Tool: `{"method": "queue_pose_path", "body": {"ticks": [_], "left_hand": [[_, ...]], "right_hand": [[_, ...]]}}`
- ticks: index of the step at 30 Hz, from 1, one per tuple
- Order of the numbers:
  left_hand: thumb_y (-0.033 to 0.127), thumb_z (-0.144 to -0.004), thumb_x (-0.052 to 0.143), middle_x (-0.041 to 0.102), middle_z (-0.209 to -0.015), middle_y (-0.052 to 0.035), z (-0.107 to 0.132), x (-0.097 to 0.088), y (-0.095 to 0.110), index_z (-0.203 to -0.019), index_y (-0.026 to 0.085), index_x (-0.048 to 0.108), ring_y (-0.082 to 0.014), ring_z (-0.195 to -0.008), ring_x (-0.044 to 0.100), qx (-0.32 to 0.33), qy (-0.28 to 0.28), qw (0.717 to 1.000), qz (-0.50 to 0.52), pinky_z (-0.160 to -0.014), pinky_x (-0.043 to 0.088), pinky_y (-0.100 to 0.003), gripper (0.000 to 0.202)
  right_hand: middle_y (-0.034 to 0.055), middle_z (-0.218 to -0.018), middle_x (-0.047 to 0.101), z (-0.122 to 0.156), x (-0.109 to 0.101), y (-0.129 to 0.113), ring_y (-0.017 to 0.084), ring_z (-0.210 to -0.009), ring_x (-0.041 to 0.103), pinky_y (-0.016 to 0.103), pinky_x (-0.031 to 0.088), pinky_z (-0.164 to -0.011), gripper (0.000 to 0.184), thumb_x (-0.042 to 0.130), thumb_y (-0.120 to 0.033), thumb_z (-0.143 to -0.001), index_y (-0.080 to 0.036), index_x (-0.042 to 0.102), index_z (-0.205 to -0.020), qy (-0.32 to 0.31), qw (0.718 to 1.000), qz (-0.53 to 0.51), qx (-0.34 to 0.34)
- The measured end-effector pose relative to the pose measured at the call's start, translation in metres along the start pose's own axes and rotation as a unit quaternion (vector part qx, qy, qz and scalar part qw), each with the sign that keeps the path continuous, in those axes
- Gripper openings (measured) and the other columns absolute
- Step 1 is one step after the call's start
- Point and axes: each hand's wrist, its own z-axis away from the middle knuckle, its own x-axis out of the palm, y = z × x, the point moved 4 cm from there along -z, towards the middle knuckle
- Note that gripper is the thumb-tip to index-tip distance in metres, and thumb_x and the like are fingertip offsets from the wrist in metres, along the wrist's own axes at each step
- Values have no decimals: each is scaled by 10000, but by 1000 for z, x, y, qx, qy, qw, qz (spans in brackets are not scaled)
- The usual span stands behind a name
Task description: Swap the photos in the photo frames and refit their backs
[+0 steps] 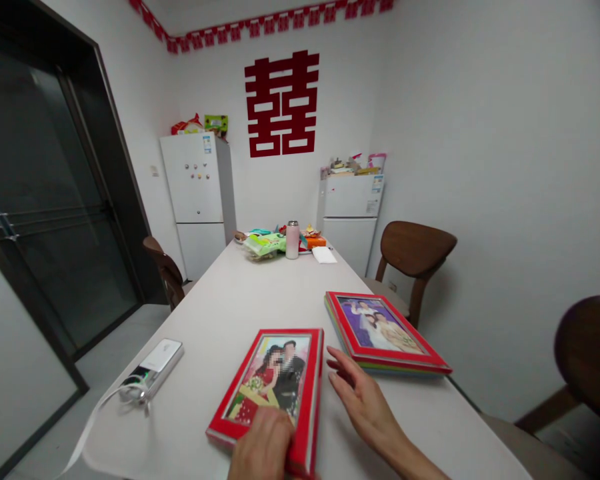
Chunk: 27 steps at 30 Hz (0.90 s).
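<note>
A red picture frame (314, 393) with a photo of a couple lies near the front of the white table. My left hand (264, 445) grips its near edge, fingers curled over the lower part of the photo; the thumb is mostly hidden. Just right of the frame, my right hand (363, 400) is open, its fingers stretched out and slightly apart, holding nothing. Beyond that hand rests a stack of picture frames (405, 360), a red one on top with a purple-backed photo and green and blue edges below.
A white power bank (163, 357) with a cable (93, 423) sits at the table's left edge. A pink bottle (292, 241), a green package (267, 245) and other items crowd the far end. Wooden chairs (417, 250) flank the table (220, 303).
</note>
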Motion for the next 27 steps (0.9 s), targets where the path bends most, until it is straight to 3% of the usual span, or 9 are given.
{"method": "queue_pose_path", "body": {"ticks": [2,5,8,11,13,15,19,27], "left_hand": [[266,-682,556,555,-896,-52,-18,-31,-3,-794,203,456,-182,-789,553,-108,113,980,126,-674,474,-287,163],[303,-719,523,531,-984,-49,-30,-59,-16,-925,204,442,-173,-896,541,-248,230,906,255,-716,474,-272,243],[333,-687,554,549,-1008,-51,-24,-59,-34,-1005,194,438,-183,-915,544,-314,242,860,320,-731,473,-277,365],[325,-677,553,576,-1017,-74,-3,-39,-55,-1040,172,443,-201,-902,564,-352,200,840,361,-758,471,-318,408],[298,-666,552,575,-1045,-93,12,-25,-67,-1049,157,461,-218,-948,547,-358,176,851,340,-813,446,-354,418],[269,-659,544,558,-1085,-105,23,-14,-76,-1044,147,490,-228,-1007,513,-359,145,880,275,-878,399,-381,407],[249,-700,483,495,-1175,-113,31,-1,-79,-1083,148,493,-224,-1105,434,-330,75,930,144,-950,324,-392,397],[235,-748,403,355,-1286,-187,37,10,-70,-1139,80,453,-240,-1168,356,-275,-1,961,4,-949,326,-399,424]], "right_hand": [[104,-1183,489,-1,7,-14,208,-1025,493,377,372,-891,453,472,-339,-729,-183,462,-1154,5,1000,-11,-19],[81,-1200,479,-2,27,-27,209,-1082,445,391,324,-936,436,478,-350,-730,-214,477,-1145,-36,998,-5,-53],[86,-1214,467,0,49,-27,206,-1125,401,399,292,-960,440,448,-360,-752,-210,464,-1164,-98,991,33,-81],[116,-1229,444,6,61,-17,225,-1135,387,414,290,-953,434,446,-358,-750,-192,487,-1148,-141,979,119,-90],[132,-1234,435,9,63,-10,242,-1135,384,422,294,-943,420,457,-337,-740,-188,508,-1129,-154,965,189,-96],[138,-1226,442,13,63,-5,252,-1128,389,423,296,-936,398,460,-307,-734,-186,530,-1106,-159,950,245,-111],[138,-1198,469,18,62,-2,255,-1104,410,421,312,-921,360,449,-275,-736,-181,557,-1067,-160,934,289,-135],[131,-1180,480,21,59,-4,249,-1088,414,413,309,-920,348,446,-241,-730,-181,560,-1054,-166,929,293,-151]]}}
